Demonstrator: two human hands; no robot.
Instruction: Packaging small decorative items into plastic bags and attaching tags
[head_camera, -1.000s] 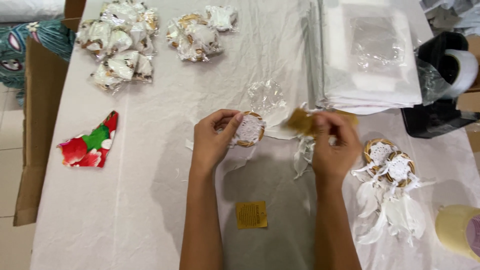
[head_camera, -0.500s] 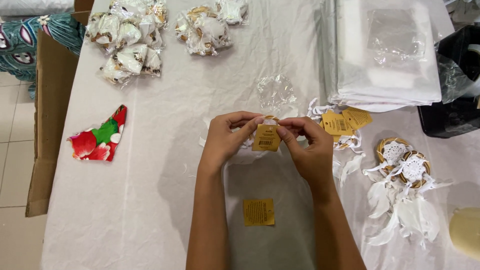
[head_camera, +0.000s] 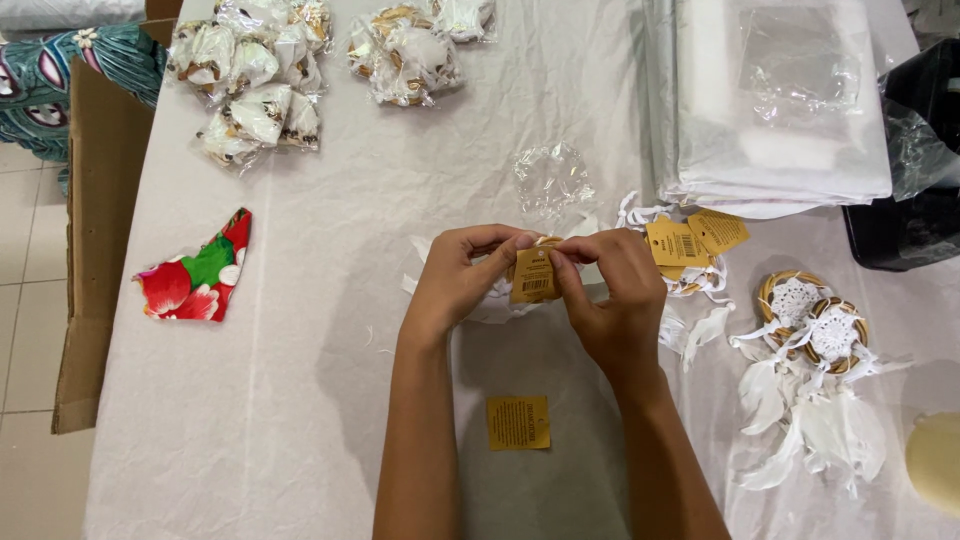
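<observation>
White table (head_camera: 330, 330); left hand (head_camera: 455, 280), right hand (head_camera: 615, 300) pinching tag (head_camera: 533, 277)

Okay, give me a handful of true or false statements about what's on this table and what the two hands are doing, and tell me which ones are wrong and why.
1. Both hands pinch one yellow paper tag between them. True: the left hand and the right hand meet on it.
2. A second yellow tag lies flat on the table between the forearms. True.
3. The red and green floral cloth lies by the right hand. False: it lies off to the left, apart from both hands.
4. The small dreamcatchers with white feathers are sealed in bags. False: they lie bare on the white tablecloth, to the right.
5. Bagged items are piled at the far left. True.
</observation>
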